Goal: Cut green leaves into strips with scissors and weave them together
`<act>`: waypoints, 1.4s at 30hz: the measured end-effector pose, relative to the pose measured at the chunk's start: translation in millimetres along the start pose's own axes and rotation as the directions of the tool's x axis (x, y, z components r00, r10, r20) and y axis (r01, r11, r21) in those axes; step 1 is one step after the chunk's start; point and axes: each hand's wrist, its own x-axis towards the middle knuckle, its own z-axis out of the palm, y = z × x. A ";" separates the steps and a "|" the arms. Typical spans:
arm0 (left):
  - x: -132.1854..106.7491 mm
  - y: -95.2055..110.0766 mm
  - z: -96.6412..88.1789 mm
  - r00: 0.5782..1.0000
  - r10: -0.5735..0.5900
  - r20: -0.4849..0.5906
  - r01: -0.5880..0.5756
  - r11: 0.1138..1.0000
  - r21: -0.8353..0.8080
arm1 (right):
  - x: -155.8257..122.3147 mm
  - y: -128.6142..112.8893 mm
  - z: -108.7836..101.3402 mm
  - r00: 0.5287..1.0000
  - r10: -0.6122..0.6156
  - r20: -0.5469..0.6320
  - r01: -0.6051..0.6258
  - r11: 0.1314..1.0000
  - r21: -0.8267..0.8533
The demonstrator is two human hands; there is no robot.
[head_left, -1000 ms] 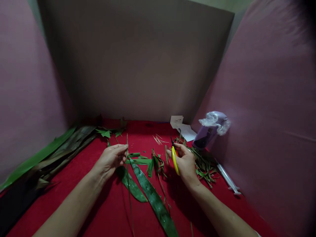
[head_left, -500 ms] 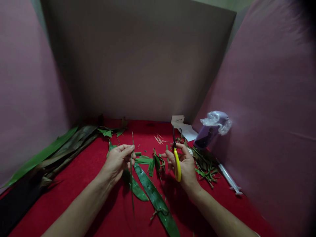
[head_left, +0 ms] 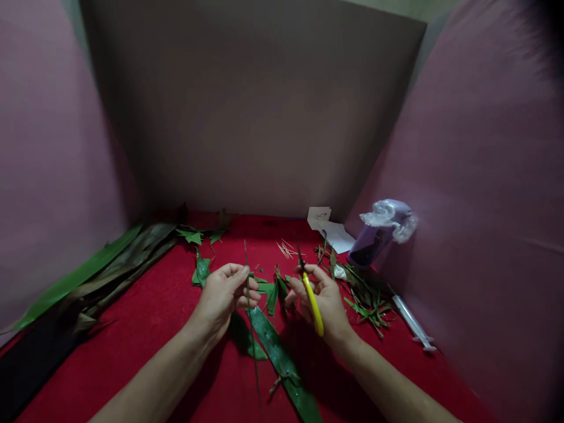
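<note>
1. Nearest, a long glossy leaf [head_left: 275, 349] lies on the red surface [head_left: 145, 370], a brown knotted scrap [head_left: 286, 379] across it.
2. Above this leaf's left side, the left hand [head_left: 224, 299] has its grip pinched on a thin strip [head_left: 252, 335], thumb against fingers; the strip stands almost upright, its tip rising past the fingers and its longer end hanging below.
3. Level with it, the right hand [head_left: 329, 308] has its grip around yellow-handled scissors [head_left: 313, 302], dark blades pointing away; whether the blades are parted, I cannot tell.
4. Between the hands lie cut green leaf pieces [head_left: 272, 296].
5. At right, a clear syringe [head_left: 412, 323] lies near a heap of stems [head_left: 365, 296].
6. Farther off are slim pale sticks [head_left: 286, 249] and a purple container [head_left: 370, 244] topped with crumpled clear plastic [head_left: 385, 215].
7. Beyond, white papers [head_left: 337, 236] sit near the grey back wall [head_left: 264, 117].
</note>
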 end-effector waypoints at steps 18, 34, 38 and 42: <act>-16.1 -18.8 13.3 0.998 -0.001 0.062 0.007 0.996 -0.084 | -21.6 11.6 24.6 0.983 0.121 0.139 -0.140 0.981 0.136; -13.3 -25.8 12.7 1.000 0.030 0.005 -0.030 0.995 -0.095 | -22.7 16.6 23.6 0.983 0.117 0.143 -0.138 0.980 0.145; -2.3 -19.3 3.1 0.991 0.071 -0.113 -0.076 0.996 -0.039 | -22.2 20.0 21.1 0.983 0.112 0.146 -0.135 0.979 0.155; 7.6 -15.9 -4.0 0.969 0.131 -0.208 -0.127 0.991 0.031 | -22.2 20.0 19.5 0.980 0.119 0.157 -0.140 0.981 0.133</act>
